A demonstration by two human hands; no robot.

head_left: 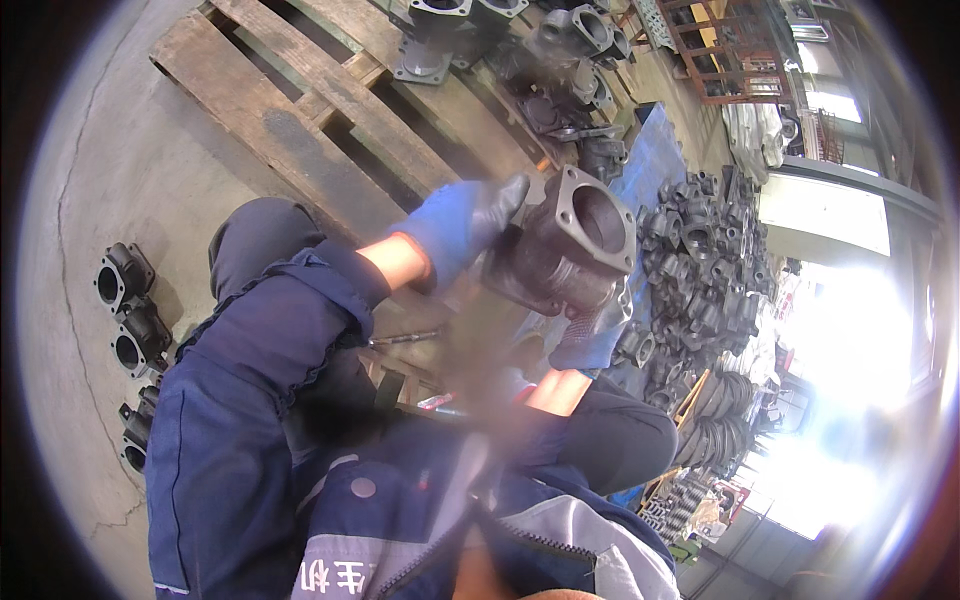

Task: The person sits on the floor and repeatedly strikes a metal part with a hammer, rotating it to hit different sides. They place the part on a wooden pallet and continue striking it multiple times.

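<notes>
Concrete floor: one, grey, cracked, spreading left of the left hand.

Wooden pallet: one, slatted and stained, beyond the left hand.

Heap of metal parts: many, dark grey, piled to the right of the right hand.

Metal rack: one, rusty brown, far beyond both hands.

Blue panel: one, beyond the right hand, next to the heap.

Floor row of pipe parts: at least three, dark, open-ended, well left of the left hand.

Metal pipe part: one, with a four-holed square flange and round bore; we find it tilted between the two hands, bore facing up.

Left hand: gloved in blue and grey, thumb raised, against the part's left side; its fingers are partly hidden and we cannot tell whether they grip.

Right hand: gloved likewise, gripping the part's lower end.

Thin metal rod: one, below the left hand.
</notes>
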